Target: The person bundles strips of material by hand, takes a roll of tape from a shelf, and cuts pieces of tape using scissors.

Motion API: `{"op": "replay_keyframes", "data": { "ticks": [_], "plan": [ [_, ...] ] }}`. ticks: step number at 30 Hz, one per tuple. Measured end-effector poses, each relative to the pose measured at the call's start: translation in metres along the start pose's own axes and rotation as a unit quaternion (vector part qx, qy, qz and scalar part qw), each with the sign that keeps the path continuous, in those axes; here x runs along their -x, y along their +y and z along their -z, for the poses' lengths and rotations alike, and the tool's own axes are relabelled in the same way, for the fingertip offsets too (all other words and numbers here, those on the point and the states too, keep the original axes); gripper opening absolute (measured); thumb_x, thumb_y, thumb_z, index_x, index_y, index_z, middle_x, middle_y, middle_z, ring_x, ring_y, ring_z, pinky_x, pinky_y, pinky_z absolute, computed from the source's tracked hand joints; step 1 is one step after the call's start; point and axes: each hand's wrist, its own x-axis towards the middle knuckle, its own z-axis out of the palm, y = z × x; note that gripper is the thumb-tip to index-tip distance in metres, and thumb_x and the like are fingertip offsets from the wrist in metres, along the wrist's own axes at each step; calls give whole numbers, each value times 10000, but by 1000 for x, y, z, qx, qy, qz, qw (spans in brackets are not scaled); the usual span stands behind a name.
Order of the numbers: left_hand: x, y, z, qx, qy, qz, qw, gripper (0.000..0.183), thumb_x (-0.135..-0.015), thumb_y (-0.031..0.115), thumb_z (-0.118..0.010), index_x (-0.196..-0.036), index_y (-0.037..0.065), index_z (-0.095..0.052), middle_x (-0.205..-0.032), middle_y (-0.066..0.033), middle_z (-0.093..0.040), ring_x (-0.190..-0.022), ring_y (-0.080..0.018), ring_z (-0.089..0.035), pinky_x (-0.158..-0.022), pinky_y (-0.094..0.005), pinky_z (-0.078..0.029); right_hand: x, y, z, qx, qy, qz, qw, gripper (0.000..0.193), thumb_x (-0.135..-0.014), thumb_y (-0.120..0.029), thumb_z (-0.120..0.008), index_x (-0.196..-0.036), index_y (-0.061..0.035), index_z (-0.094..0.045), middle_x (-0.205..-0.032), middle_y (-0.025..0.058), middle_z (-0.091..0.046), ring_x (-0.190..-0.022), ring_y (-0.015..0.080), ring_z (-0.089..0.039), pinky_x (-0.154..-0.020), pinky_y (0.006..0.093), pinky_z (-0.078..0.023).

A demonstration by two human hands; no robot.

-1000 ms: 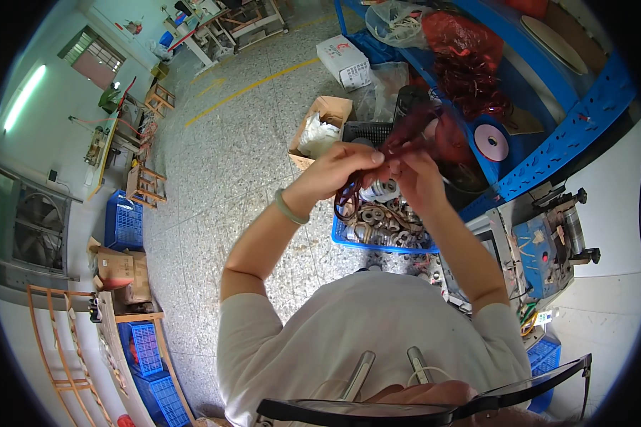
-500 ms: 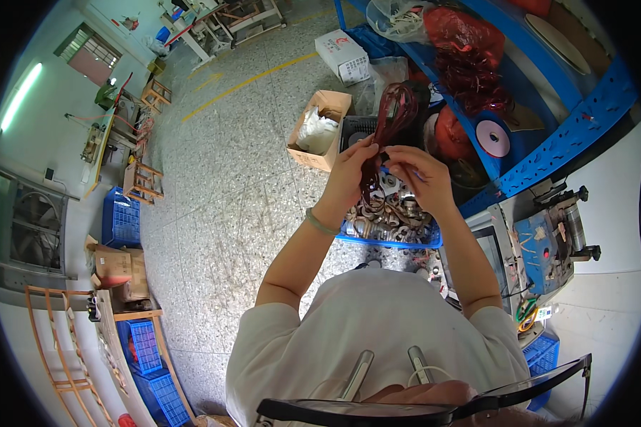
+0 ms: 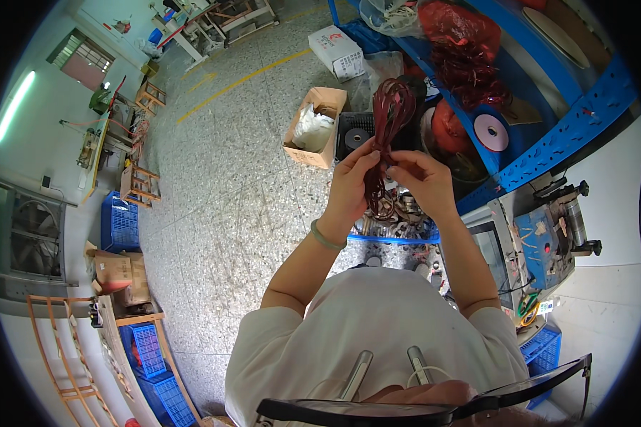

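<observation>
A bundle of thin dark red cords [image 3: 394,107], looped at its far end, is held up in front of me. My left hand [image 3: 349,186] is closed around its narrow middle. My right hand [image 3: 429,182] has its thumb and fingers pinched together at the right side of the same spot. The loose lower part of the bundle hangs between both hands, over a blue tray [image 3: 395,240] full of small metal-looking pieces [image 3: 406,222]. What exactly the right fingertips grip is partly hidden.
An open cardboard box [image 3: 292,151] with white material stands left of a black crate [image 3: 346,122]. Blue shelving [image 3: 520,174] on the right bears red bags and a pink-white spool [image 3: 491,133]. A blue machine [image 3: 545,242] stands at the right. A white carton [image 3: 335,51] lies farther off.
My right fingers, earlier stretched out beside the bundle, have curled in to pinch at its middle. The bundle's looped end now stands more spread and upright.
</observation>
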Motion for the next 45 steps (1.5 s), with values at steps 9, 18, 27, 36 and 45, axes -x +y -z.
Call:
{"op": "replay_keyframes", "data": {
  "ticks": [9,18,27,36,45],
  "plan": [
    [-1,2,-3,71,-18,0,997,390,-884,39,-495,-1265,-41,-483,-1105,-87,-598,-946,-139,-570,-844,-264,-451,-1,3,-5,125,25,-8,992,109,-756,-127,-720,-790,-36,-671,-716,24,-594,-582,79,-462,-529,231,-378],
    [-2,-5,-4,35,32,-56,997,346,-913,59,-487,-1250,-18,-506,-1027,-67,-615,-867,-118,-591,-769,-248,-492,1,-2,-1,-148,7,-132,980,141,-875,-117,-601,-963,-13,-642,-847,56,-651,-746,79,-568,-651,242,-464],
    [-4,-6,-3,40,58,-49,996,329,-902,48,-522,-1225,-13,-525,-993,-69,-630,-825,-110,-606,-728,-234,-509,-1,-5,13,84,-135,175,972,376,-735,63,-657,-1095,-44,-631,-1061,98,-614,-915,198,-615,-755,268,-490],
    [-5,-5,-4,48,68,-38,996,340,-891,29,-535,-1223,-37,-510,-1029,-95,-623,-839,-137,-619,-726,-241,-515,-14,-14,13,103,-93,179,974,214,-743,-8,-683,-956,-26,-671,-976,94,-605,-894,220,-607,-743,283,-498],
    [-6,3,-7,64,62,-65,994,342,-882,22,-547,-1215,-42,-506,-1028,-100,-620,-868,-143,-611,-757,-256,-510,-15,-13,8,124,-89,208,966,214,-731,-24,-691,-944,-32,-672,-973,97,-581,-871,225,-589,-731,301,-500]
  ]
}}
